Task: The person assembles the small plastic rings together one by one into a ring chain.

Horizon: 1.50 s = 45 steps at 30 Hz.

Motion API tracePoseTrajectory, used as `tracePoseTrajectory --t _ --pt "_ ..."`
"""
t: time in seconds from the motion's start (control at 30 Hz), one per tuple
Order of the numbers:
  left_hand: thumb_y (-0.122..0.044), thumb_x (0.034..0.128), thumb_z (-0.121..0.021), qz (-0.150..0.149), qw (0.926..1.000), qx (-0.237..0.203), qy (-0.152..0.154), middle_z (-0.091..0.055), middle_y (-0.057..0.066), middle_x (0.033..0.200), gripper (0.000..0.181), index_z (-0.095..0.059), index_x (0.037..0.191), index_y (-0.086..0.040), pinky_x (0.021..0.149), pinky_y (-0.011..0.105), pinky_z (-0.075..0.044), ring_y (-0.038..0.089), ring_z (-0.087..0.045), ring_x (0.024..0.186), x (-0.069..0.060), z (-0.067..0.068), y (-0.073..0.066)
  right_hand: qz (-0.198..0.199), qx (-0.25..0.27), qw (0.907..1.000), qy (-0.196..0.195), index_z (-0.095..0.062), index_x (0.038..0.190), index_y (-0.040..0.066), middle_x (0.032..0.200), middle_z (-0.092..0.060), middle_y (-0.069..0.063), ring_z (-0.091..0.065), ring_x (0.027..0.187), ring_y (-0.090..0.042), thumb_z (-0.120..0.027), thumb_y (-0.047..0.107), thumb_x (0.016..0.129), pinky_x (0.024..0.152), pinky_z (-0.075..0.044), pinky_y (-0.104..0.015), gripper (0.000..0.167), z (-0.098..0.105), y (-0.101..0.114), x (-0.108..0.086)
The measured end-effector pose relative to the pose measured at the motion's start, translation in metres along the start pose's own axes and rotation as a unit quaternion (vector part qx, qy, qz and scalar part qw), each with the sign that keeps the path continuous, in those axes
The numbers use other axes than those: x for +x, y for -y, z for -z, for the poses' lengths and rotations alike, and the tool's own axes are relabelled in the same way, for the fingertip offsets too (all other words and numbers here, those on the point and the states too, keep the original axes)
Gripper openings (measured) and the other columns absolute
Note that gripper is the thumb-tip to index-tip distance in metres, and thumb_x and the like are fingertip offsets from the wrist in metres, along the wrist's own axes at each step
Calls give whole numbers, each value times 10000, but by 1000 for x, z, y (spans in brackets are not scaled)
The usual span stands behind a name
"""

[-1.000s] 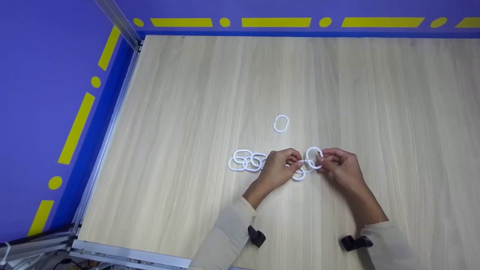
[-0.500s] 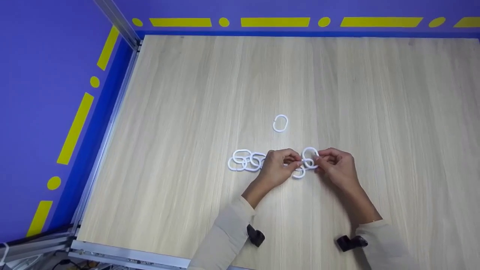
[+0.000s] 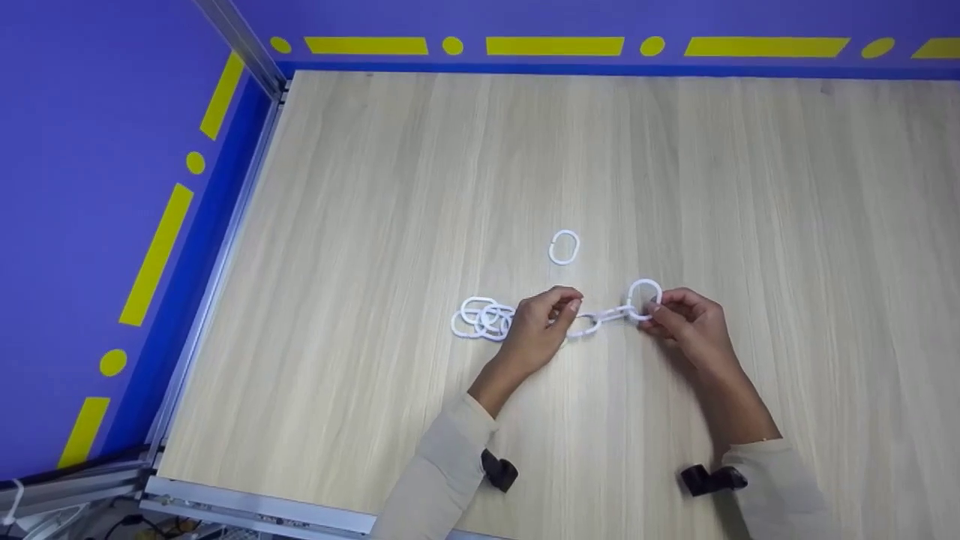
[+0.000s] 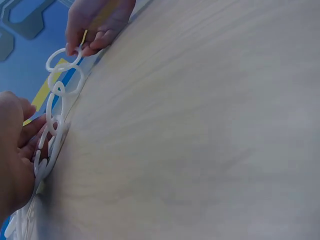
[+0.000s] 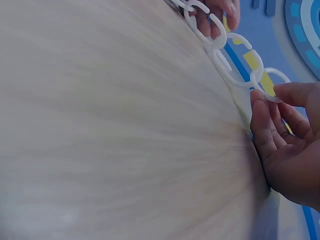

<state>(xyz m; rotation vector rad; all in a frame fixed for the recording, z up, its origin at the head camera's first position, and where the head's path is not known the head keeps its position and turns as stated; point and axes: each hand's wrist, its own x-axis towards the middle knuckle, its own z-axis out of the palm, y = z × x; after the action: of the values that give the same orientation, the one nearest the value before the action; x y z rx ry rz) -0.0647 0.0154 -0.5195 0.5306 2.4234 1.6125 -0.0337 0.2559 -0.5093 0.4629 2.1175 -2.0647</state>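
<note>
My right hand [image 3: 697,330] pinches a white plastic chain link [image 3: 645,282] between thumb and fingers, holding it up off the table. From it a chain of white links [image 3: 585,334] runs left, joined one through another, and passes under my left hand [image 3: 534,322]. The left hand's fingers are loosely bent; thumb and index tips come close together with no link visible between them. In the left wrist view the linked rings [image 4: 61,131] lie across the fingers. Several overlapping white links [image 3: 478,299] lie left of that hand; how they join it is hidden.
One loose white link [image 3: 577,246] with a small gap lies farther back on the wooden table [image 3: 420,187]. Blue walls [image 3: 112,150] with yellow marks stand at the left and back. A metal frame edge [image 3: 262,506] borders the front left.
My right hand first shifted slightly left, then drew right and back with its link, stretching the chain. The left hand moved left off the link it pinched, and the left links bunched closer.
</note>
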Motion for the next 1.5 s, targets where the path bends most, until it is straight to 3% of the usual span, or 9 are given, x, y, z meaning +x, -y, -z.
tracePoseTrajectory --t 0.2,0.43,0.7,0.97,1.1,1.2,1.27,1.33,1.5 --pt "-181 1046 -550 -6 9980 589 -219 -763 58 1044 223 -717 1127 -58 874 247 -555 132 -708 971 -1 5 1 20 96 9997 228 -575 1175 33 818 -713 63 -733 686 -64 -598 -28 962 663 -605 -231 223 2 1 0" --pt "-278 977 -645 -511 9751 2072 -607 -780 -20 1084 219 -739 1115 -136 907 339 -503 154 -712 1031 1 -6 -13 13 -460 9987 210 -647 1048 41 776 -740 110 -691 734 -8 -642 127 993 682 -582 -195 103 -1 0 0" --pt "-360 979 -648 -536 9736 2220 30 -779 -44 1064 275 -748 1127 -152 874 291 -492 128 -702 985 6 -32 -23 124 -215 9992 318 -733 952 54 838 -739 91 -718 783 -16 -704 67 941 741 -601 -209 35 1 -2 -1" --pt "-357 1032 -570 -521 9729 2230 320 -764 -69 925 278 -762 972 -165 845 272 -433 103 -664 865 5 -37 -17 58 115 9957 920 -679 949 34 865 -747 66 -740 825 -35 -663 -23 938 754 -602 -213 60 7 0 0" --pt "-352 1045 -545 -741 9685 2340 425 -750 -85 914 281 -745 969 -170 888 273 -452 89 -659 874 5 -35 -11 195 -188 9935 1107 -670 1024 -22 907 -748 91 -728 876 -21 -600 79 1011 791 -594 -199 124 15 3 7" --pt "-355 1052 -532 -928 9618 2548 388 -744 -97 922 281 -734 965 -179 908 270 -465 78 -665 887 4 -33 -6 788 -957 9887 845 -683 1054 -68 912 -742 26 -691 849 2 -578 144 1034 773 -571 -154 237 17 5 21" --pt "-356 1055 -526 -1018 9593 2616 320 -739 -96 915 281 -724 959 -182 901 275 -472 79 -666 879 3 -32 -3 1447 -1904 9690 617 -696 1061 -79 921 -746 -36 -660 833 -17 -601 136 1021 755 -531 -118 238 16 6 35" --pt "-348 1058 -519 -1090 9573 2665 269 -736 -90 910 278 -713 952 -179 894 283 -475 85 -669 877 3 -32 -2 2163 -2915 9304 517 -726 1039 -35 938 -745 -108 -638 840 -66 -627 115 1003 753 -488 -143 183 14 8 49" --pt "-331 1067 -489 -1302 9514 2776 284 -736 -77 910 289 -698 950 -171 889 291 -480 99 -675 883 3 -33 -1 3608 -4881 7903 835 -727 1082 36 975 -701 -116 -629 888 -252 -640 86 979 788 -502 -373 143 7 17 79"
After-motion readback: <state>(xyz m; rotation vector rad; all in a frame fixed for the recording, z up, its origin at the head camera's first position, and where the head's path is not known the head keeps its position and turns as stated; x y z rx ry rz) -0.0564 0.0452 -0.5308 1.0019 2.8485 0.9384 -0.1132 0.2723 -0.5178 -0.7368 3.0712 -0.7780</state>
